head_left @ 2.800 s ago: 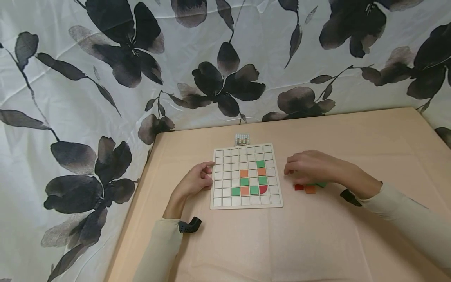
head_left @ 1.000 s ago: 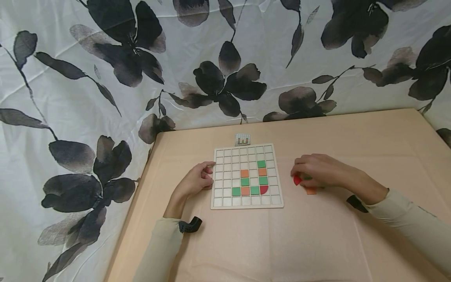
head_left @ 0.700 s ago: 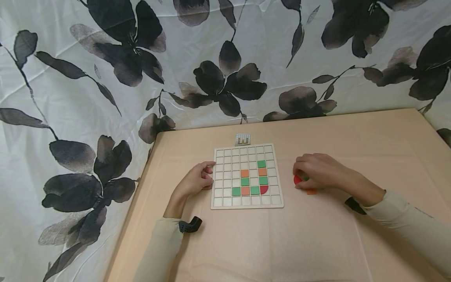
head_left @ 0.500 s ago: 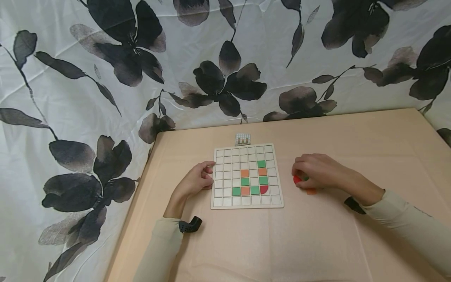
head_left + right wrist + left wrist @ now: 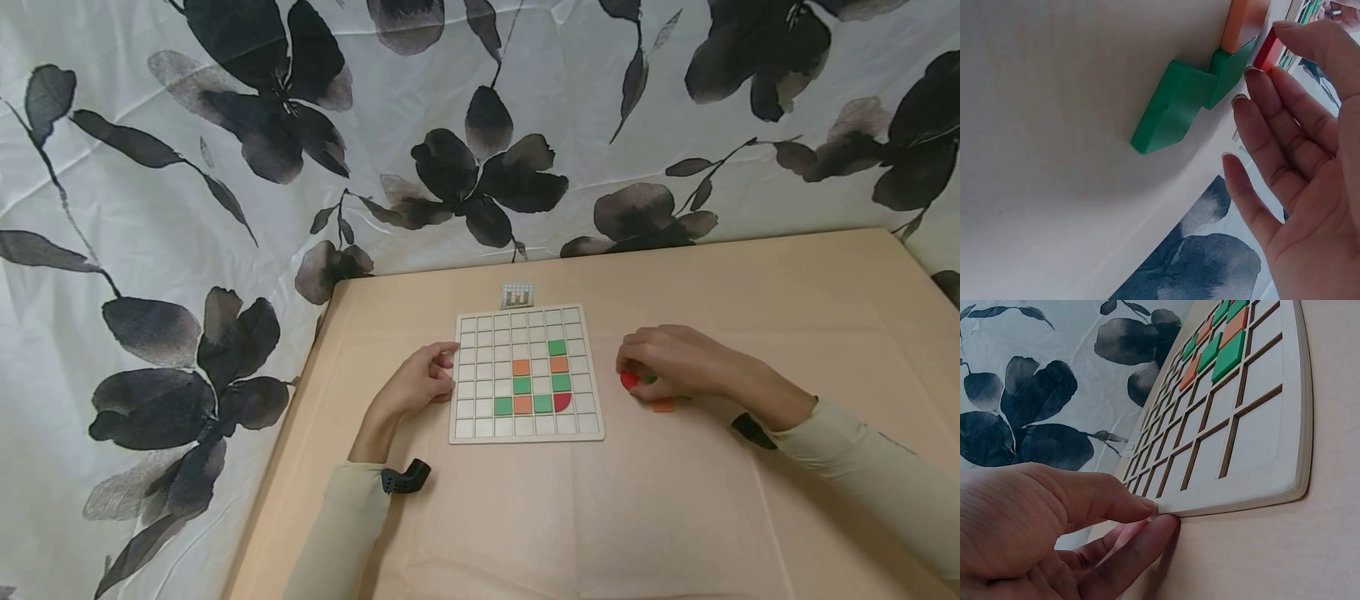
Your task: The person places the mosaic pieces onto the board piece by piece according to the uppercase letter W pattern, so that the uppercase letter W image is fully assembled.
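Note:
A pale board (image 5: 461,433) with a square grid lies on the table, holding several green and orange square tiles and one red rounded tile (image 5: 562,402). My left hand (image 5: 412,385) is at its left side; in the left wrist view the thumb and fingertips rest against the board's rim (image 5: 1235,503). To the board's right, my right hand (image 5: 678,362) pinches a red tile (image 5: 1267,50) between thumb and fingertip, the other fingers loosely bent. Beside and partly under that hand lie an orange tile (image 5: 663,407) and green tiles (image 5: 1172,109), one green overlapping another.
A small card (image 5: 517,295) with a printed grid pattern lies just behind the board. The wooden table (image 5: 675,517) ends at the back against a white cloth (image 5: 412,100) with dark flowers. A black wrist device (image 5: 406,477) sits on the left wrist.
The red tile lay on the table at first; my right hand has taken it between its fingers and shifted slightly left with it. My left hand and the board have stayed put.

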### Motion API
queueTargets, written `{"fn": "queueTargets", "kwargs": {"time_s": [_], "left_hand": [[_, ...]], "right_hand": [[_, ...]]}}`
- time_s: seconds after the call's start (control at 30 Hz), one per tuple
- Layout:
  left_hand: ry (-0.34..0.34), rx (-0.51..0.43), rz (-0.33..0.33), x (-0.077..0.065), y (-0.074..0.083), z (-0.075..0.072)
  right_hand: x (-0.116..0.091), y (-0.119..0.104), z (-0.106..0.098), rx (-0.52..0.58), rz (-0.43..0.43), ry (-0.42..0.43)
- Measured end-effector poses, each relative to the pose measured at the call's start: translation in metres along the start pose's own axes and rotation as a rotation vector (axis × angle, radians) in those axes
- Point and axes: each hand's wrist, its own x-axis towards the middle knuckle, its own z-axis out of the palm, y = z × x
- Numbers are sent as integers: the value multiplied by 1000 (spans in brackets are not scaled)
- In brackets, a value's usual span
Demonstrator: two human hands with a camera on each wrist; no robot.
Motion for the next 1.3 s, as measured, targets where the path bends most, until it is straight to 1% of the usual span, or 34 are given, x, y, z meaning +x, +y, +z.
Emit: {"fn": "queueTargets", "kwargs": {"time_s": [0.13, 0.23, 0.63, 0.97, 1.17, 1.3], "left_hand": [[0, 3, -2, 0, 1, -1], [-1, 1, 0, 0, 0, -1], [2, 2, 13, 0, 0, -1], [1, 14, 8, -1, 0, -2], [-1, 15, 8, 0, 0, -2], [-4, 10, 9, -1, -2, -2]], "right_hand": [[1, 0, -1, 18, 12, 16], [2, 0, -2, 24, 6, 27], [12, -3, -5, 2, -60, 54], [24, -13, -15, -12, -73, 27], [33, -22, -21, 11, -75, 2], [38, -25, -21, 18, -95, 2]]}}
